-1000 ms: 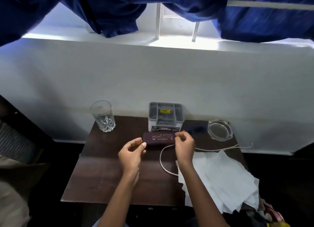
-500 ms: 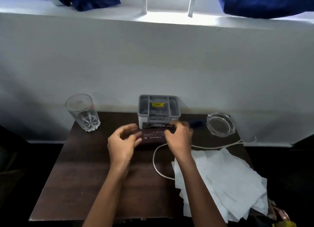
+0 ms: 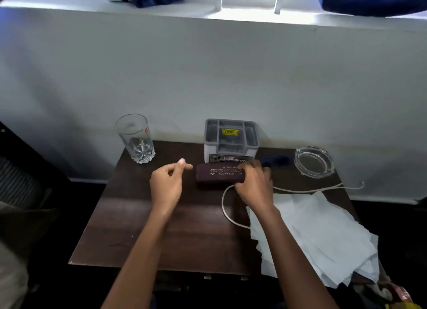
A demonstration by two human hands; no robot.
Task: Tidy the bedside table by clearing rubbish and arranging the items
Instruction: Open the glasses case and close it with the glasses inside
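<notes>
Scanning edges first: our bedside table (image 3: 143, 228) backs onto the white wall (image 3: 208, 77) along its far side, while its left and near edges stand free. Bare wood runs across the left half and the near middle. White paper sheets (image 3: 323, 234) cover the near right corner and overhang that edge.

Far row, left to right:
- drinking glass (image 3: 136, 140), upright at the far left corner
- grey organiser (image 3: 231, 137), against the wall
- a blue item (image 3: 276, 160), too blurred to name
- glass ashtray (image 3: 314, 162), near the right edge

The maroon spectacle case (image 3: 217, 173) lies flat just in front of the organiser. We cannot tell if they touch. Its long axis runs left to right, parallel to the far edge, with the lettering facing up and reading upright to us.

Our right hand (image 3: 253, 184) grips the case's right end, fingers curled over it. Our left hand (image 3: 167, 181) hovers just left of the case, apart from it and holding nothing, with its fingers loosely curled and the thumb raised.

A white cord (image 3: 224, 207) loops nearward from beside the right hand, then passes under the paper. Another stretch trails off past the right edge.
</notes>
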